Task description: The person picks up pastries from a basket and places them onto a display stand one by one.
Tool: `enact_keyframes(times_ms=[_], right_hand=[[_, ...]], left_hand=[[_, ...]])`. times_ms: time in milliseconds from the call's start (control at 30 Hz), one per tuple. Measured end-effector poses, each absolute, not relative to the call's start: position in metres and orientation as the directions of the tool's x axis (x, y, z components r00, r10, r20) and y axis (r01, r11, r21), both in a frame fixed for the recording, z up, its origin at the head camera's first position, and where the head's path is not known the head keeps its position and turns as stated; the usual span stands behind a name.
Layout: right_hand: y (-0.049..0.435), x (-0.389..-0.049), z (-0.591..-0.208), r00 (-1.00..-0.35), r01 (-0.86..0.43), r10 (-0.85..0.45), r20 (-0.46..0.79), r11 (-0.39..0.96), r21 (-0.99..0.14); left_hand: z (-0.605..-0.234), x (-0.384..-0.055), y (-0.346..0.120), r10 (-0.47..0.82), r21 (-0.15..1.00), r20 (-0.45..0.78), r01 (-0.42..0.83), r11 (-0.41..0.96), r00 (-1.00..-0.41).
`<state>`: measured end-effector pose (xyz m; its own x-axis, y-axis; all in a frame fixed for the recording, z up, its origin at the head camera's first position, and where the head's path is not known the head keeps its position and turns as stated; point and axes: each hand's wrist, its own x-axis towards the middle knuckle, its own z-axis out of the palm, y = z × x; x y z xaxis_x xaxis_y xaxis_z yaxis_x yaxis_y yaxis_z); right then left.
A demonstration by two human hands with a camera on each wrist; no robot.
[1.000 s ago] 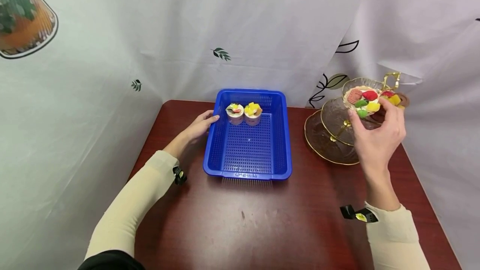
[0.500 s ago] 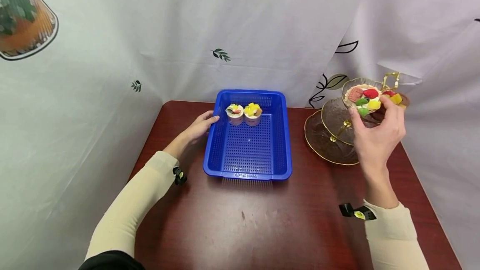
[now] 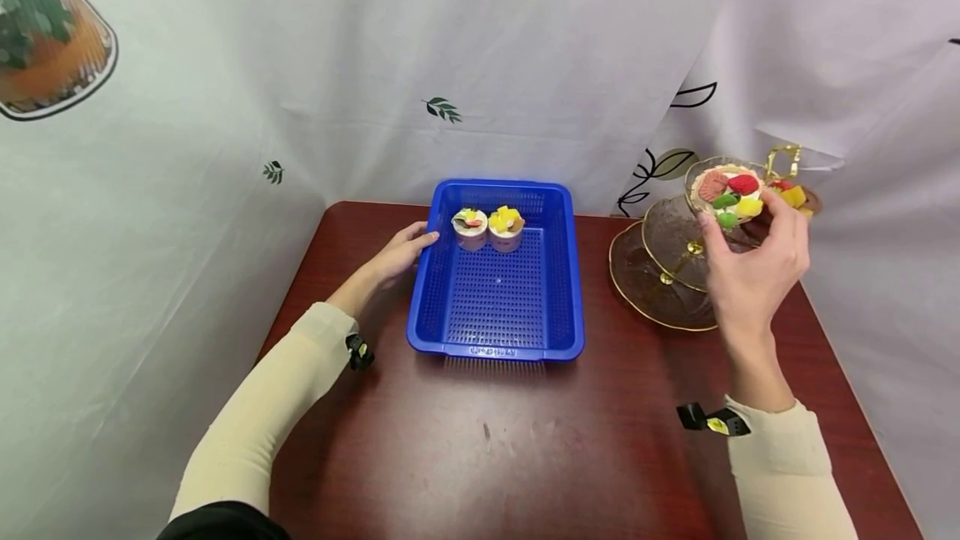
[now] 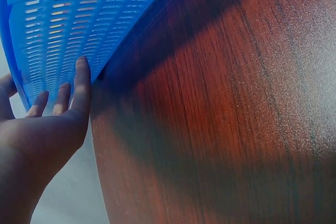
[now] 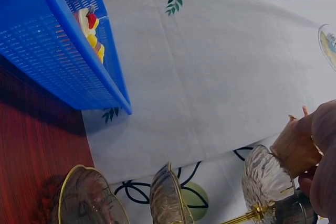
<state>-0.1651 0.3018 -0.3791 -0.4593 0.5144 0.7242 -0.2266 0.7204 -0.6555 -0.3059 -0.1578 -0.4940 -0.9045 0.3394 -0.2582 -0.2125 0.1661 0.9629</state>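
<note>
Sitting in the basket (image 3: 495, 307) are 2 desserts (image 3: 470, 227) (image 3: 506, 227); hands (image 3: 397, 255) (image 3: 753, 282) grip it and another dessert (image 3: 727, 197).

The basket (image 3: 495, 298) looks like smooth, perforated plastic, the table (image 3: 487, 448) glossy wood grain. The tiered stand (image 3: 637, 290) resembles rippled clear glass with shiny, metallic gold edging. The creased backdrop (image 3: 525, 65) is matt cloth.

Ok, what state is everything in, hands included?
Blue perforated plastic basket: upright.
Two round pale fruit-topped cups: upright in basket.
Gold-rimmed glass tiered stand: upright, partly hidden.
Round tan fruit-topped cup: held near stand's top tier.
Left hand: grips basket rim.
Right hand: pinches tan cup.
Red-yellow dessert: partly hidden behind right hand.
</note>
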Motion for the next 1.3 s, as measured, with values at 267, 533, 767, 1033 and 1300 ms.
enact_keyframes(times_ms=[267,533,767,1033,1300], right_hand=[[0.3049,-0.1647,-0.3817,-0.465,-0.234,0.492,0.736,0.734,-0.638],[0.3072,-0.1654,-0.3832,-0.470,-0.214,0.482,0.740,0.751,-0.625],[0.3060,-0.1650,-0.3852,-0.483,-0.172,0.540,0.689,0.713,-0.680],[0.3091,-0.1663,-0.3854,-0.485,-0.139,0.547,0.683,0.723,-0.677],[0.3117,-0.1645,-0.3834,-0.517,-0.101,0.531,0.672,0.741,-0.663]], left_hand=[[-0.4933,-0.3064,-0.1582,0.341,0.962,-0.257,-0.207,0.176,-0.904],[-0.4937,-0.3067,-0.1596,0.355,0.959,-0.277,-0.232,0.164,-0.893],[-0.4931,-0.3067,-0.1585,0.346,0.958,-0.275,-0.226,0.175,-0.897],[-0.4929,-0.3062,-0.1579,0.337,0.962,-0.265,-0.221,0.162,-0.904],[-0.4930,-0.3043,-0.1573,0.332,0.961,-0.263,-0.215,0.173,-0.906]])
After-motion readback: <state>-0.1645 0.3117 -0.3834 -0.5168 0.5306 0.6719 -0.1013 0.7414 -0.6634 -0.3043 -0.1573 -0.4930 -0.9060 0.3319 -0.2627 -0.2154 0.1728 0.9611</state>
